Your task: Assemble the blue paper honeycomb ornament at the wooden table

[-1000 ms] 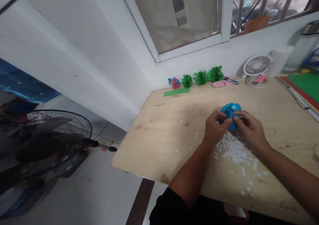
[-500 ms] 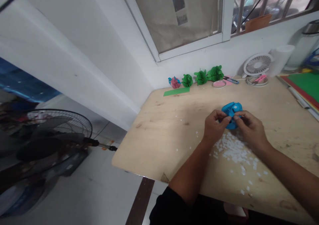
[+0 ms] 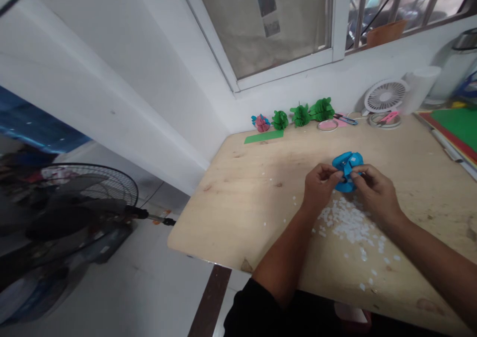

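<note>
Between my two hands is a blue paper craft [image 3: 346, 164] with curled, folded parts and a small white square on its top right. My left hand [image 3: 319, 183] pinches its left side with thumb and forefinger. From the right, my right hand [image 3: 376, 188] grips it the same way, the thumb near the middle. The fingertips partly cover the craft's centre. Just below, many small white paper squares [image 3: 350, 222] lie scattered over the wooden table [image 3: 231, 198].
Along the wall stand several green paper crafts [image 3: 300, 116] and a pink and blue one [image 3: 261, 123]. A green strip [image 3: 264, 137], a tape roll [image 3: 328, 126], a cutter [image 3: 346, 119] and a small white fan [image 3: 385, 97] are nearby. Coloured sheets [image 3: 456, 128] lie at right.
My left fingers have shifted slightly left on the blue paper craft, and more of its middle shows. Both hands keep hold of it.
</note>
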Motion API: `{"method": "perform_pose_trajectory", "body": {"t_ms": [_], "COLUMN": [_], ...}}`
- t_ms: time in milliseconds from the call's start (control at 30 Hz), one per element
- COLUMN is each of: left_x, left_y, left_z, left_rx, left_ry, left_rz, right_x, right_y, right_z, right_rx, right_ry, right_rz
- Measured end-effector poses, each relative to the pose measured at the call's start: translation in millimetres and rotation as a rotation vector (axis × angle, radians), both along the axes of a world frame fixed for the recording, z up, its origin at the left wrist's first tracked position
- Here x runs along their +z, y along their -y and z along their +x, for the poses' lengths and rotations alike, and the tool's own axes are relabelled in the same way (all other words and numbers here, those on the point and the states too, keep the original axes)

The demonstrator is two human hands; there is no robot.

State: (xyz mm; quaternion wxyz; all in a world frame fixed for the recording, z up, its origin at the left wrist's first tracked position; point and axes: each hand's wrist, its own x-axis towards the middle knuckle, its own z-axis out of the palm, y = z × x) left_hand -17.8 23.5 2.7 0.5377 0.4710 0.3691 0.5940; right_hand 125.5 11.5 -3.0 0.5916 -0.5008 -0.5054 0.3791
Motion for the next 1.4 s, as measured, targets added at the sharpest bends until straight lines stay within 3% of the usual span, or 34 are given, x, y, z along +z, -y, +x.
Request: {"method": "perform_pose_trajectory", "body": {"t_ms": [433,800,1100,1267,1400], "left_x": [0.7,3.9,-2.8,-3.4,-2.0], "left_y": [0.8,8.1,1.7,3.2,4.3], "left_z": [-1.1,-1.7,-5.7,-8.5,-11.0], "left_rx": [-0.001,0.157,0.136,0.277,0.424], "left_ry": [-0.087,-0.317,-0.443,-0.585,-0.781], "left_rz": [-0.016,0.170,0.201,0.249,0.488], "right_x": [-1.8,-3.0,-7.3,-10.0,-11.5], "right_y": [-2.0,0.4,-0.9,-0.4,-0.5], "right_z": [0.7,0.1,2.3,3.1,3.5], "right_rx": [-0.019,0.048,0.070,0.081,0.096], "right_ry": [-0.020,0.140,0.231,0.305,0.369], "right_rz": [-0.018,0.110,0.142,0.206,0.270]}}
